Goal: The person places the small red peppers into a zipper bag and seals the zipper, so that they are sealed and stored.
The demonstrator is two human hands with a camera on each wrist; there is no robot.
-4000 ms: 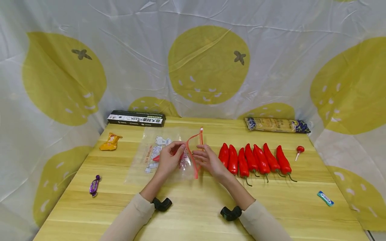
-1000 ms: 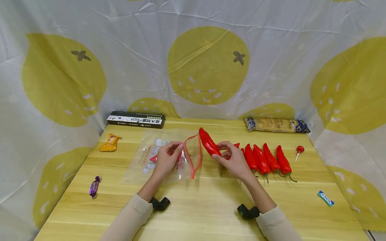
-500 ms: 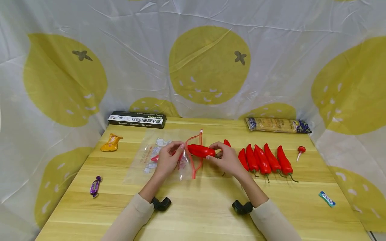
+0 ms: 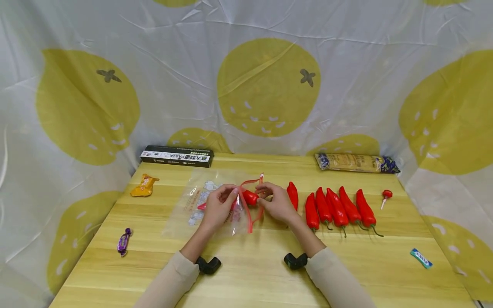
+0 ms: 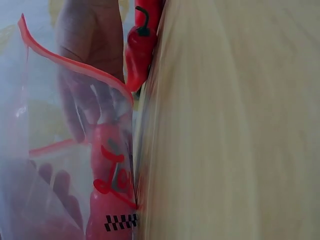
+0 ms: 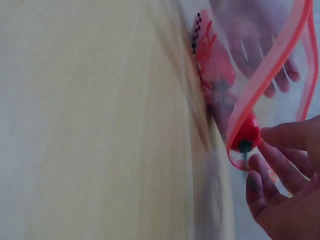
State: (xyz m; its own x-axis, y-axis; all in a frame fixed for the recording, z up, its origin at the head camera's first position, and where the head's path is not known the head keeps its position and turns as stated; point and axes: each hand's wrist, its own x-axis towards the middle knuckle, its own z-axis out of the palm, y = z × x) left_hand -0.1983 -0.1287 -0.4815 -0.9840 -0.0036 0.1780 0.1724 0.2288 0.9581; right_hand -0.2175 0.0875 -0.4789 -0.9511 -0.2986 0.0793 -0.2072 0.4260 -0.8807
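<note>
A clear zip bag [image 4: 192,201] with a red zip edge [image 4: 251,224] lies in the middle, its mouth held apart. My left hand [image 4: 220,207] pinches the bag near the mouth. A red pepper [image 4: 250,197] lies partly inside, its green stem [image 6: 245,146] pointing out of the mouth. My right hand [image 4: 278,203] is at that end, fingertips touching the pepper from the stem side. Deeper in the bag, another red pepper [image 4: 202,206] shows through the film, partly hidden by the left hand. Several red peppers [image 4: 337,207] stand in a row to the right.
At the back are a black pasta box [image 4: 177,156] and a packet of dry noodles [image 4: 356,163]. An orange-wrapped snack [image 4: 144,185] and a purple candy [image 4: 124,242] lie left. A red lollipop [image 4: 387,195] and a small blue-green wrapped candy [image 4: 421,258] lie right.
The right hand took a pepper from the row and brought it left into the bag mouth. Its grip has since loosened, with the pepper now mostly inside. The left hand stays on the bag.
</note>
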